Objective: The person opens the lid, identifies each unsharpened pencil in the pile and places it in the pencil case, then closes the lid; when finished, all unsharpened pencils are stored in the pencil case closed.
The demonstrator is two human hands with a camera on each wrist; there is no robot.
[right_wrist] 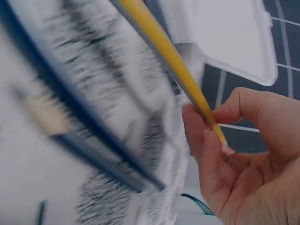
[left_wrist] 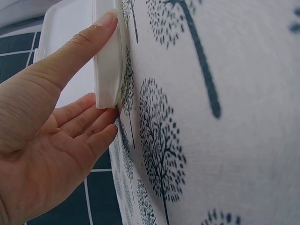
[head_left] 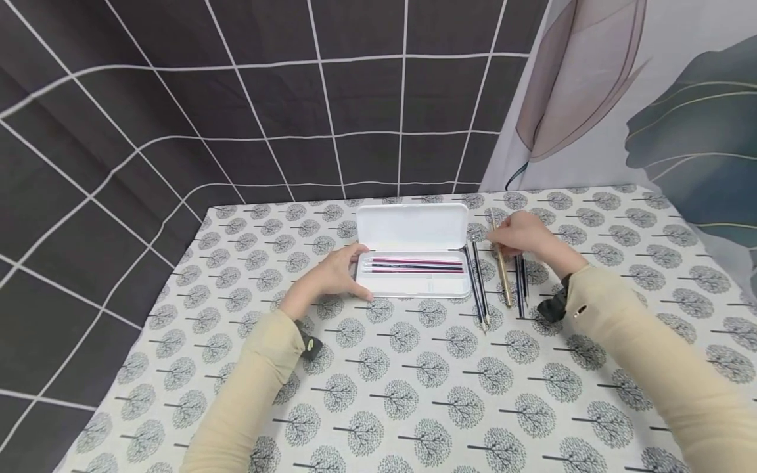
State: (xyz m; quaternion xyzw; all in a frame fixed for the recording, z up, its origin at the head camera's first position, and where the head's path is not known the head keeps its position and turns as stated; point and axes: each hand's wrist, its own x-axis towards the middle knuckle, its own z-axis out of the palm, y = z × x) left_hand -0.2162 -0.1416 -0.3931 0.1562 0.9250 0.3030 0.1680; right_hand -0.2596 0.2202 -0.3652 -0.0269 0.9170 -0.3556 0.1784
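An open white pencil case (head_left: 393,286) lies on the table, its lid (head_left: 412,226) raised at the back. Several red and dark pencils (head_left: 414,265) lie lengthwise inside. My left hand (head_left: 335,272) grips the case's left end, with the thumb (left_wrist: 86,42) on the front edge and the fingers round the side. To the right of the case, my right hand (head_left: 523,233) pinches a yellow pencil (right_wrist: 171,54) near its far end, between thumb and fingers. Dark pencils (head_left: 480,289) lie between the case and this pencil. More dark blue pencils (right_wrist: 84,112) lie on its other side.
A white tablecloth (head_left: 408,407) with tree prints covers the table. Behind it hangs a dark curtain (head_left: 367,98) with white grid lines, and a pale leaf-patterned curtain (head_left: 591,131) hangs at the back right.
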